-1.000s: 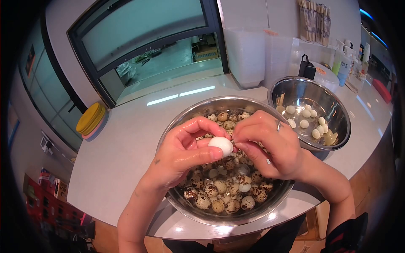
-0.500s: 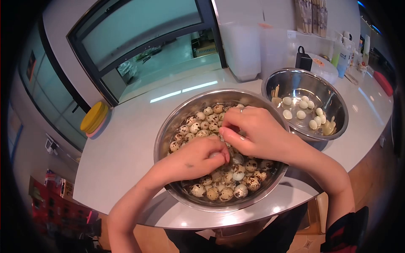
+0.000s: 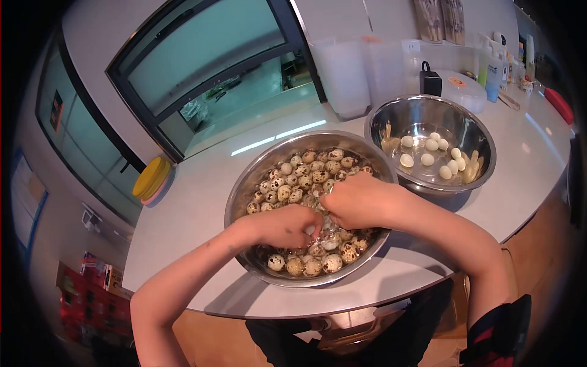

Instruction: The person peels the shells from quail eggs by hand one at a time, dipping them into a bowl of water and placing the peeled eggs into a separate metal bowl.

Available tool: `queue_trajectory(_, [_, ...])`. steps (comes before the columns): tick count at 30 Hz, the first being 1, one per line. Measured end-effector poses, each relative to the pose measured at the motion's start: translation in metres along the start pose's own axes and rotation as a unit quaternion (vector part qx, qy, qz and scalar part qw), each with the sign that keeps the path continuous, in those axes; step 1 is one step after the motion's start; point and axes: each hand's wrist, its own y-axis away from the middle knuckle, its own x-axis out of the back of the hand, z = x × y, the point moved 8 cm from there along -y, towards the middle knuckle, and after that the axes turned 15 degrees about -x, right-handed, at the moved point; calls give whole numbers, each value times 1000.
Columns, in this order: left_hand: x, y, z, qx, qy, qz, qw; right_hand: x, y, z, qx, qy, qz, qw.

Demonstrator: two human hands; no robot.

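Observation:
A large steel bowl (image 3: 235, 202) holds water and many speckled quail eggs (image 3: 320, 177). Both my hands are over its middle, close together, with fingertips at the water. My left hand (image 3: 287, 226) is curled, and a pale quail egg (image 3: 310, 230) shows between its thumb and fingers. Just to its right, my right hand (image 3: 361, 200) is closed with fingers pointing down; whatever is in them is hidden. Water around the fingertips looks stirred. A second steel bowl (image 3: 428, 185), at the right, contains several white peeled eggs (image 3: 427, 159).
Both bowls stand on a white counter (image 3: 183, 244) with a curved front edge. Yellow and pink round items (image 3: 151, 178) lie at its left edge. Behind are a clear plastic bin (image 3: 342, 79), a black box with a loop (image 3: 430, 81), and bottles (image 3: 493, 79).
My right hand has turned its fingers downward into the water, and my left hand has dipped lower. The view has shifted slightly, while the bowls stay in place on the counter.

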Motion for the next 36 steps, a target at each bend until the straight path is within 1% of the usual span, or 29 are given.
queue_trajectory(1, [-2,4,0,-5,64,-21,998,-1,0,-1,-4,7,0,1000])
queue_trajectory(2, [9,5,6,-80,147,29,985,-1,0,-2,-1,6,2,1000])
queue_trajectory(3, [8,11,-11,12,210,24,977,-3,-2,-1,-9,-1,-11,1000])
queue_trajectory(5, [19,23,-21,69,317,61,944,-4,-4,1,-18,-7,-20,1000])
queue_trajectory(6, [25,25,-21,69,314,62,945,-4,-4,1,-20,-5,-20,1000])
queue_trajectory(8, [47,23,-18,14,391,143,909,-4,-3,0,-23,0,-18,1000])
queue_trajectory(9, [52,17,-17,10,388,144,910,-4,-3,-1,-22,-2,-22,1000])
queue_trajectory(11, [72,0,-15,-27,460,232,857,-5,-3,-1,-26,-1,-25,999])
queue_trajectory(13, [86,-24,-1,-61,455,231,858,-5,-3,-3,-19,-7,-31,999])
queue_trajectory(15, [97,-47,6,-70,502,266,820,0,0,-3,-24,-18,-27,999])
queue_trajectory(16, [104,-59,8,-96,508,269,813,-1,-1,-4,-14,-23,-21,999])
queue_trajectory(17, [106,-69,15,-103,512,261,812,-1,0,-5,-2,-29,-14,999])
queue_trajectory(18, [110,-77,19,-105,528,276,796,-1,0,-4,-11,-27,-18,999])
queue_trajectory(20, [115,-82,27,-107,554,313,764,1,1,-5,1,-37,-4,999])
queue_trajectory(23, [125,-71,29,-134,527,329,772,1,0,-6,2,-43,-6,999])
queue_trajectory(25, [125,-52,24,-126,526,345,767,-1,-1,-4,-11,-36,-22,999])
queue_trajectory(27, [120,-26,24,-120,437,353,819,-4,-3,-5,-16,-30,-39,999])
queue_trajectory(28, [115,-12,20,-84,395,389,828,-3,-3,-4,-18,-26,-34,999])
queue_trajectory(29, [108,-1,16,-76,396,395,825,-3,-4,-4,-18,-24,-30,999])
queue_trajectory(31, [93,18,14,-68,265,352,895,3,-3,-5,-21,-25,-22,999])
queue_trajectory(32, [84,25,15,-59,249,345,903,4,-5,-3,-36,-28,-27,999])
queue_trajectory(33, [77,31,9,-51,254,354,899,3,-7,0,-52,-30,-32,998])
queue_trajectory(34, [65,31,7,-54,213,305,926,1,-7,0,-43,-28,-38,998])
queue_trajectory(35, [52,29,7,-58,172,254,950,9,-7,3,-47,-50,10,998])
queue_trajectory(36, [44,30,1,-36,183,245,951,17,-7,5,-54,-70,57,994])
